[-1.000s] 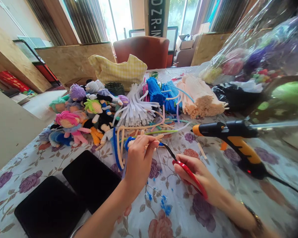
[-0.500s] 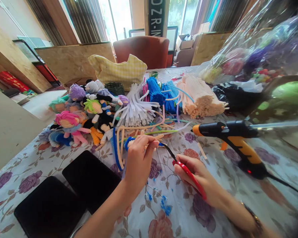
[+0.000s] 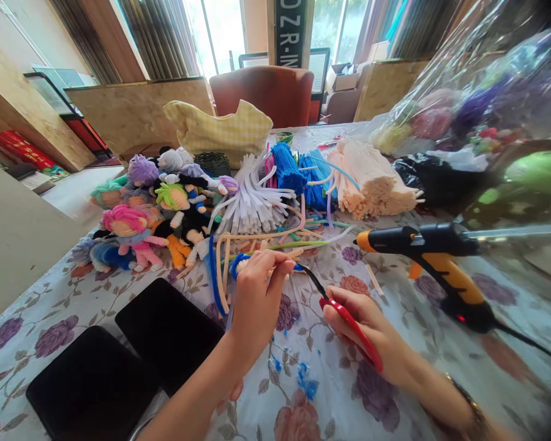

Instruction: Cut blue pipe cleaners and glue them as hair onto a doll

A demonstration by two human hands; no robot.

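Observation:
My left hand (image 3: 259,300) is closed on a small doll (image 3: 239,264) with blue on it, made of fuzzy pipe cleaner; most of it is hidden behind the fingers. In my right hand (image 3: 367,324) are red-handled scissors (image 3: 351,324), their dark blades pointing up and left. The blade tips reach a blue part of the doll just beyond my left fingertips. On the flowered tablecloth below lie blue fuzz scraps (image 3: 307,383). Loose peach and blue pipe cleaners (image 3: 217,278) lie left of and behind my left hand.
Yarn-like dolls (image 3: 142,226) are piled at the left. Bundles of white (image 3: 254,202), blue and peach pipe cleaners (image 3: 371,180) stand behind. A glue gun (image 3: 436,251) with a lit red light lies at right. Two black tablets (image 3: 92,386) lie front left.

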